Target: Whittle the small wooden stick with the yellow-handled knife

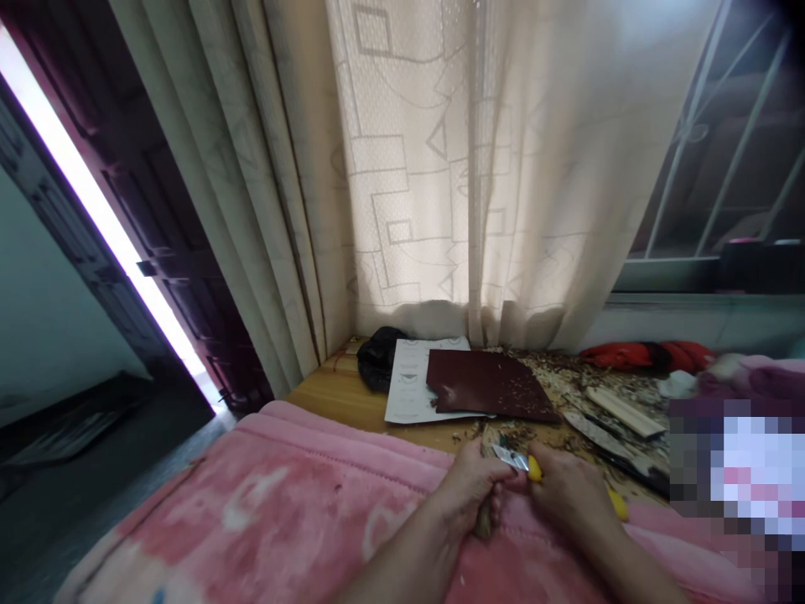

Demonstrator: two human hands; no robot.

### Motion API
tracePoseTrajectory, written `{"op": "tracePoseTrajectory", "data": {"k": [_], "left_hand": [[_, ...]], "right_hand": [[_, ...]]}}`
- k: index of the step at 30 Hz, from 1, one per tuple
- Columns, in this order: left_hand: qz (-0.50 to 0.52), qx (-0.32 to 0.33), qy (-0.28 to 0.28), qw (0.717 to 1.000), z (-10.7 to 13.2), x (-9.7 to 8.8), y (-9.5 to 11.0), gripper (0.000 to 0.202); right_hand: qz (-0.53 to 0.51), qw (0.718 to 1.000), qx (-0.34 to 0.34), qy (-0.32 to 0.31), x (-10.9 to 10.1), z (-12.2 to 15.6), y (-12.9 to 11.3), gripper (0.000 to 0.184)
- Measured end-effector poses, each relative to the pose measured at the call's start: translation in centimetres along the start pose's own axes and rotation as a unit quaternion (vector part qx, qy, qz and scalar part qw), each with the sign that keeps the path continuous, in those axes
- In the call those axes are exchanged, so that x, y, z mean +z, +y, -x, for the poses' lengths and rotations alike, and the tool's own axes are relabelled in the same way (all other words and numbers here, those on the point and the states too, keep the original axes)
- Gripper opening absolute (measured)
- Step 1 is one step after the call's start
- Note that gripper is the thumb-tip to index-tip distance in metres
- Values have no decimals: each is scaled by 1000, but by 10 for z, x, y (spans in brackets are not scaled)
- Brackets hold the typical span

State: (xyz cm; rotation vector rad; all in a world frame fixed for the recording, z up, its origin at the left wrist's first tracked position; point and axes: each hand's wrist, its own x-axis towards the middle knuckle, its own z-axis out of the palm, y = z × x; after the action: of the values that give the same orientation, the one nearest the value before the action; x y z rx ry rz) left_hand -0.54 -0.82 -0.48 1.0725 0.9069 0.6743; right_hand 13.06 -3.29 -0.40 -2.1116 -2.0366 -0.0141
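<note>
My left hand [469,486] is closed round a small brown piece of wood [484,524], whose lower end pokes out below the fingers. My right hand [569,495] grips a yellow-handled utility knife [525,464]. Its metal blade [511,458] points left and rests against the top of the wood, right by my left thumb. Both hands sit over a pink blanket [302,495] at the edge of a wooden table [333,394]. The knife's yellow tail shows behind my right hand.
A dark red sheet [487,384] lies on white printed paper [408,386], scattered with wood shavings [553,373]. Wooden strips [625,411] lie to the right, a black bag [379,356] at the back left and red cloth [641,355] at the back right. Curtains hang behind.
</note>
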Motion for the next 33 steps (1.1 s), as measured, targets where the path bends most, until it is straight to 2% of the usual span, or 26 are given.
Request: {"op": "tracePoseTrajectory", "data": {"k": [10,16,26,33], "left_hand": [[14,-7,-21,1000,3,0,3,20],[15,7,-39,999,3,-1,1,22],[-17,-26,-24,999,10,2,12,24],[-26,-34,-23,999,11,3,10,23]], "right_hand": [[13,999,23,-24,-7,1,-7,25],[15,999,25,-19,-4,2,-6,23],[19,999,27,-19,-1,4,-6,19],[16,1000,17,1,4,5,-4,21]]}}
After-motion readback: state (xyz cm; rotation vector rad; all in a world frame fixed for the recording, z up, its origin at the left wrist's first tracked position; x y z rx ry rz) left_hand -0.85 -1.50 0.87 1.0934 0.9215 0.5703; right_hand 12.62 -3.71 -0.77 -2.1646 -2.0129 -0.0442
